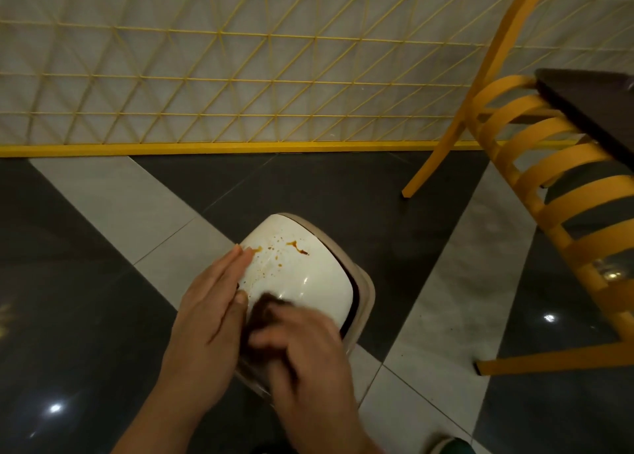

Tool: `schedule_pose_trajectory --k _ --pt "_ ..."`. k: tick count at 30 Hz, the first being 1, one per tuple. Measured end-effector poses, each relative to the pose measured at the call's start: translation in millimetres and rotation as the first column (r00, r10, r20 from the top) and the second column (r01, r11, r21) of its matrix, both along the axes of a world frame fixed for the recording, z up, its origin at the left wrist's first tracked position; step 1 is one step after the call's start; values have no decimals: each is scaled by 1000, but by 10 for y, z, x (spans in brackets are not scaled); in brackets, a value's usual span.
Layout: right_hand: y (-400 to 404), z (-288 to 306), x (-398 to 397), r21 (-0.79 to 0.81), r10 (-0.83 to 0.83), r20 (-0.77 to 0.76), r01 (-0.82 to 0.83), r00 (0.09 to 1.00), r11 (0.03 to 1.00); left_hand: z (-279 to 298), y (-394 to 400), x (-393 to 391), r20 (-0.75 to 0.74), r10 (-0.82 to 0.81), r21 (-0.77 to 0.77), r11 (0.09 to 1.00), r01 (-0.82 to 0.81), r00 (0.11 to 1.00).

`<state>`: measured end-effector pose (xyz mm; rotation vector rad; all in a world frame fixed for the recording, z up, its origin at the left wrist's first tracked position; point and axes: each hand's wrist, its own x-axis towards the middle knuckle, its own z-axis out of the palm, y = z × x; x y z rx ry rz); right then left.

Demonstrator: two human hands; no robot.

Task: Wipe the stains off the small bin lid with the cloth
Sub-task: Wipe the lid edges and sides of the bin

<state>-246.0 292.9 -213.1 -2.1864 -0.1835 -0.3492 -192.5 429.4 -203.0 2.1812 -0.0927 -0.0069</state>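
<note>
Head camera is looking down at a shiny floor made of dark and pale grey tiles, and small lights are glinting on it. A yellow wire fence with a criss-cross pattern is standing along the back, with a pale wall showing behind it. A yellow chair with curved slats is standing on the right, and a dark table top is sitting just over its back.

A small bin is sitting on the floor in the middle, well apart from the chair. Its white bin lid is on top and is tilting a little. Brown stains are showing as spots and drips on the far part of the lid.

The left hand is lying flat along the left edge of the lid, with its fingers open and straight and its thumb touching the lid. The right hand is looking blurry. Its fingers are curling down and gripping a dark brown cloth, pressing it on the near part of the lid. The two hands are covering the near side of the bin. A bit of something green is peeking in at the bottom edge.
</note>
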Motion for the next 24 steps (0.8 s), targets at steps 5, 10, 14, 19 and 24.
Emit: schedule_pose_trajectory --k 5,10,14,19,24 --pt "-335 4 -259 137 -107 -126 124 986 983 0 -5 3 6 -25 25 999 25 1000" --pt "-426 286 -25 538 38 -367 179 929 824 1 -16 -7 0 -20 31 999 20 1000" --pt "-418 123 201 145 -302 -97 313 948 938 6 -13 -9 -6 -32 29 999 32 999" --pt "-384 1 178 53 -257 9 256 966 965 -1 -24 -7 8 -20 28 999 20 1000" --pt "-342 -8 158 -167 -148 -25 142 989 976 4 -27 -14 37 -25 57 998 22 999"
